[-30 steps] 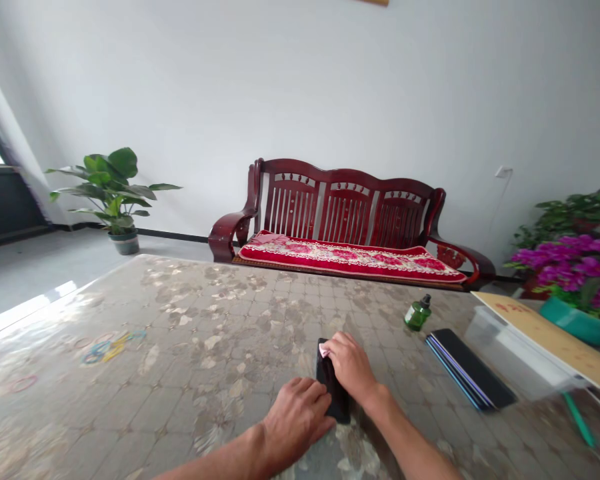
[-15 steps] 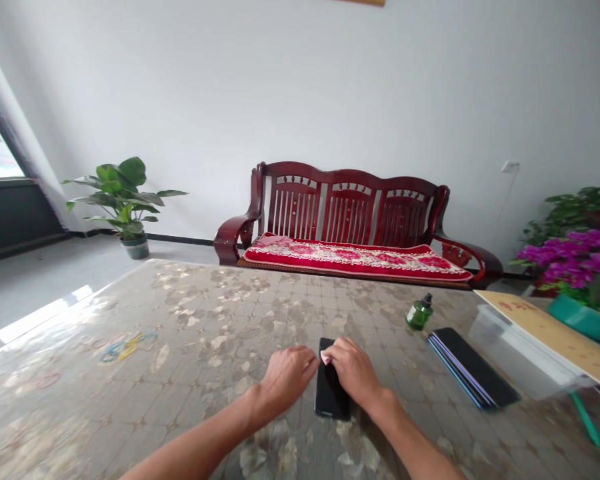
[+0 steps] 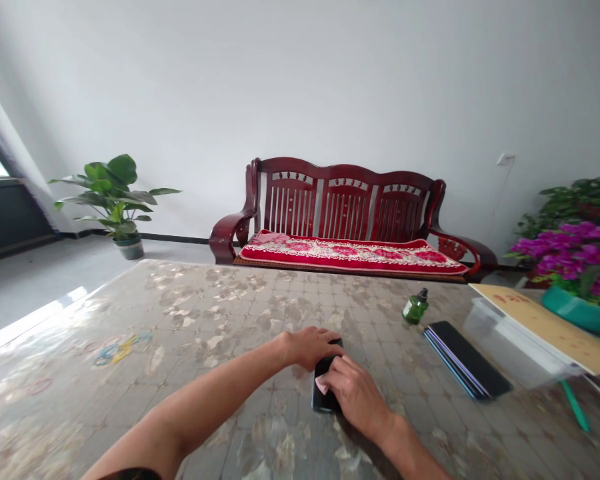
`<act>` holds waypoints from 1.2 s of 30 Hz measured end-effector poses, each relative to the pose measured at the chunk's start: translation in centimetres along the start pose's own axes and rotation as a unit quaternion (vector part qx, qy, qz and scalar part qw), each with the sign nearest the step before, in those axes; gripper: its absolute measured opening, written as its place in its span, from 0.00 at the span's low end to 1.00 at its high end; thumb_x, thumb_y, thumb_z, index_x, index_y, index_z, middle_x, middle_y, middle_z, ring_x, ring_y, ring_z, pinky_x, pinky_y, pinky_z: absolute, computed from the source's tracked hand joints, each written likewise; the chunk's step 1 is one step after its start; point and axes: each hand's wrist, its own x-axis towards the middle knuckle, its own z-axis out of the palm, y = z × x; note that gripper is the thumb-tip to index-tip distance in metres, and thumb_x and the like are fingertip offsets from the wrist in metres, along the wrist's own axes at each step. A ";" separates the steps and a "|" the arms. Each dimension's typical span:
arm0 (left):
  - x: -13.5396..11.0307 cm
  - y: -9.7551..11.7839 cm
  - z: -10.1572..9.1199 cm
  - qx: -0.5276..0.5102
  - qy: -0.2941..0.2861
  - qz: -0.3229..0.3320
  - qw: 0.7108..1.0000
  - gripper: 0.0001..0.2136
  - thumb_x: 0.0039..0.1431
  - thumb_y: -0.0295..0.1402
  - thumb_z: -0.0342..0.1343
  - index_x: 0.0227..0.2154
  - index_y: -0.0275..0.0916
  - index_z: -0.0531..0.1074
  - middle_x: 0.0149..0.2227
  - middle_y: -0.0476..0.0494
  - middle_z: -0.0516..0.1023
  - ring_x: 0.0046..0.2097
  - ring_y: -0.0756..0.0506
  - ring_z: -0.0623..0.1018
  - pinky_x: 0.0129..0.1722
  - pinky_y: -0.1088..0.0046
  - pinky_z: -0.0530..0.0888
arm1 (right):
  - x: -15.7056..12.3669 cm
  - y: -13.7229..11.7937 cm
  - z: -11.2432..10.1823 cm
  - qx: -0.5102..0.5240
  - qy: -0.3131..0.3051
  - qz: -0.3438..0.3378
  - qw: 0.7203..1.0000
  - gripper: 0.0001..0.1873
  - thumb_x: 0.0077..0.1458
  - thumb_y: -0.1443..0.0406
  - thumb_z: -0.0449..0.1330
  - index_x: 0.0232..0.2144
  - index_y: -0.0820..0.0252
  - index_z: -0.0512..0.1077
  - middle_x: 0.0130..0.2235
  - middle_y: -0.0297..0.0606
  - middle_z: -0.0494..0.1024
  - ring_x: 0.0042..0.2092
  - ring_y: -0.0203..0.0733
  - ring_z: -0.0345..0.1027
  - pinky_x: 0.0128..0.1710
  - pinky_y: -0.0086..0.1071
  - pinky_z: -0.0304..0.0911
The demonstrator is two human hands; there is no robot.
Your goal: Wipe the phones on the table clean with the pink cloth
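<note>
A black phone [image 3: 321,398] lies flat on the patterned table [image 3: 205,333] in front of me. My left hand [image 3: 310,346] rests on the phone's far end, fingers curled over it, holding it down. My right hand [image 3: 353,393] lies over the phone's right side and presses a small pink cloth [image 3: 322,385] against the screen with closed fingers. Most of the phone is hidden under the two hands.
A small green bottle [image 3: 416,307] and a stack of dark phones [image 3: 466,359] lie to the right. Further right stand a clear plastic box [image 3: 515,343] with a cardboard sheet on it, a green pen [image 3: 575,405] and purple flowers [image 3: 575,247]. Coloured rubber bands [image 3: 115,347] lie left.
My left hand moved from the phone's near end to its far end. My right hand slid with the pink cloth from the far end toward me.
</note>
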 end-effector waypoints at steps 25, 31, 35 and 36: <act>-8.3 4.3 2.9 -0.054 0.063 -0.321 0.943 0.22 0.49 0.44 0.60 0.45 0.39 0.66 0.47 0.38 0.67 0.49 0.37 0.72 0.47 0.64 0.70 | 0.4 -0.3 0.4 -0.086 0.000 0.214 0.973 0.13 0.60 0.72 0.51 0.36 0.53 0.74 0.38 0.35 0.74 0.43 0.39 0.67 0.41 0.28 0.55; -9.7 2.5 3.2 -0.133 0.045 -0.222 0.965 0.24 0.46 0.36 0.61 0.48 0.41 0.65 0.50 0.41 0.65 0.52 0.40 0.69 0.52 0.68 0.67 | 0.5 -0.5 0.7 -0.101 0.000 0.239 0.966 0.12 0.61 0.72 0.51 0.36 0.55 0.73 0.38 0.36 0.74 0.42 0.39 0.67 0.40 0.29 0.55; -9.8 2.0 3.9 -0.159 0.084 -0.209 0.961 0.24 0.45 0.34 0.61 0.48 0.42 0.66 0.47 0.44 0.66 0.50 0.41 0.71 0.50 0.70 0.68 | 1.5 -2.5 1.8 -0.080 0.002 0.205 0.976 0.12 0.61 0.72 0.50 0.36 0.54 0.73 0.38 0.36 0.74 0.42 0.39 0.67 0.41 0.29 0.56; -9.8 2.0 4.1 -0.163 0.095 -0.206 0.960 0.23 0.45 0.34 0.61 0.47 0.42 0.66 0.47 0.44 0.66 0.49 0.41 0.71 0.49 0.70 0.68 | 1.6 -2.7 1.7 -0.075 -0.001 0.201 0.977 0.12 0.61 0.72 0.50 0.35 0.54 0.73 0.38 0.36 0.74 0.42 0.39 0.67 0.40 0.29 0.56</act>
